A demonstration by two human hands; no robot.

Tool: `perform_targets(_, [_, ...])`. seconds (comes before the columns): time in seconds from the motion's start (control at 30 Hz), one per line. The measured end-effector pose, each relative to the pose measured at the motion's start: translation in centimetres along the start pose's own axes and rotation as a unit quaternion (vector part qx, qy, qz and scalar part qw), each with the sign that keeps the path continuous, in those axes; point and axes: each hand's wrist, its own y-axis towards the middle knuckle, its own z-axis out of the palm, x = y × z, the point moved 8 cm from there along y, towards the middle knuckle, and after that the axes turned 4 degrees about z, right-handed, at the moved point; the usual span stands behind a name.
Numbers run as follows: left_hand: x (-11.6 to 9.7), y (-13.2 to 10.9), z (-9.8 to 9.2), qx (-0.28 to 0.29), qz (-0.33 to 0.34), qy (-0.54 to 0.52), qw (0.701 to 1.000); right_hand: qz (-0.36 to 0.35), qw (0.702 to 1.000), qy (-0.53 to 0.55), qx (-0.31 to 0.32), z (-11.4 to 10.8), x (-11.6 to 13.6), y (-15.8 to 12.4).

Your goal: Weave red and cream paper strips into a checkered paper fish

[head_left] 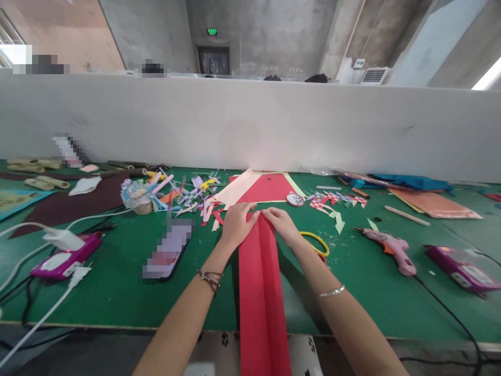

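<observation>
A long strip of red paper [252,282] runs from mid-table toward me and hangs past the near edge, with a lengthwise crease along it. At its far end, my left hand [238,224] pinches the left corner. My right hand [279,223] grips the same end on the right, its fingertips close to the left ones. Just beyond my hands lie flat sheets of red and pale pink paper [245,187]. Beside my right forearm rest yellow-handled scissors [318,243], partly hidden by the arm.
A pink glue gun [391,248] and a purple power strip [464,269] lie on the right. To the left are a phone [168,250], another purple power strip [66,256] with white cables, and paper scraps [195,193]. A white partition [250,125] closes off the back.
</observation>
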Motion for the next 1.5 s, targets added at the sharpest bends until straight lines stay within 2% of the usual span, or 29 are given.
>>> perform_targets(0.07, [0.6,-0.1,0.9,0.032,-0.021,-0.009,0.999,0.007,1.0,0.006,0.005,0.2,-0.5,-0.1])
perform_targets(0.33, [3.4,-1.3,2.5,0.067,-0.109,-0.088,0.988,0.014,0.999,0.025,-0.016,0.6,-2.1,-0.3])
perform_targets(0.6, [4.3,-2.0,3.0,0.064,-0.158,-0.138,0.976,0.017,0.999,0.023,-0.021,0.9,-2.7,-0.8])
perform_targets(1.0, [4.8,-2.2,2.6,0.044,-0.175,-0.125,0.976,0.005,0.999,-0.009,-0.05,0.7,-2.9,-0.8])
perform_targets(1.3, [4.7,-2.1,2.5,0.05,-0.159,-0.086,0.982,-0.018,0.997,-0.01,-0.07,0.5,-2.6,-1.3])
perform_targets(1.5, [4.1,-2.3,2.7,0.034,-0.149,-0.074,0.985,-0.03,0.996,0.0,-0.087,0.4,-2.4,-1.5])
